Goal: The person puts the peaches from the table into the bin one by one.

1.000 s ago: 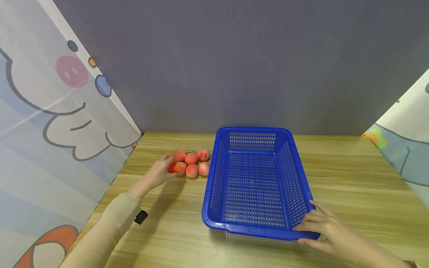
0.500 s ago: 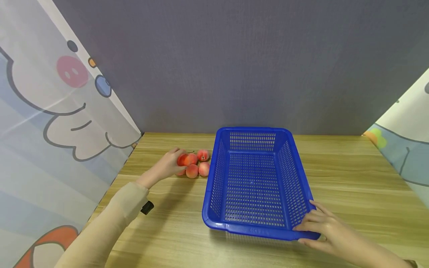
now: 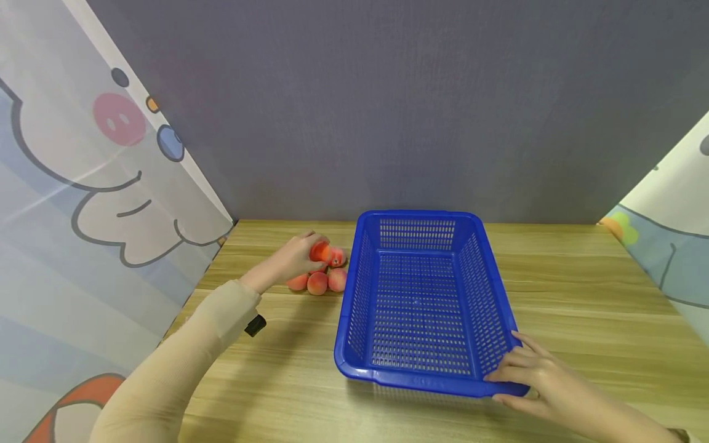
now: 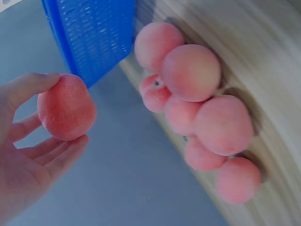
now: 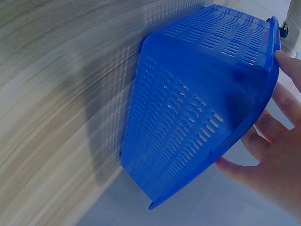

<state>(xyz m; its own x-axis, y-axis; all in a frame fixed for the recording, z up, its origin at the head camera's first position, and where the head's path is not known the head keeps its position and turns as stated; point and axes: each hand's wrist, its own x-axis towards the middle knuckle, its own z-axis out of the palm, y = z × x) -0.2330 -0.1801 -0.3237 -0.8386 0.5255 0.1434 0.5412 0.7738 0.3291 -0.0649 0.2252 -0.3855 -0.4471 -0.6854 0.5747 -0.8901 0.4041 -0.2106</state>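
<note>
1. From where I stand, the left hand point(image 3: 293, 255) has its thumb and fingers bent round one peach point(image 4: 67, 107), spread only as far as the fruit is wide.
2. That peach is at the left of the basket, just above the far part of the group of peaches point(image 4: 224, 125). Seen from the wrist, it looks free of the others.
3. Seven more lie bunched on the wooden table point(image 3: 581, 295), the rightmost ones just beside the blue basket point(image 3: 432, 380); whether any touches it, I can't tell.
4. The right hand point(image 3: 534, 375) pinches the basket's rim at the near right corner, fingers over the top and thumb at the near side.
5. To my eye, the hold on the fruit wants to be light: fingertips spread round its sides, no squeezing, since skin like that probably bruises.
6. Good height matters too; a low wrist could knock the bunch and set one rolling.
7. The right hand does best simply steadying that corner, without pressing hard enough to tip the basket.
</note>
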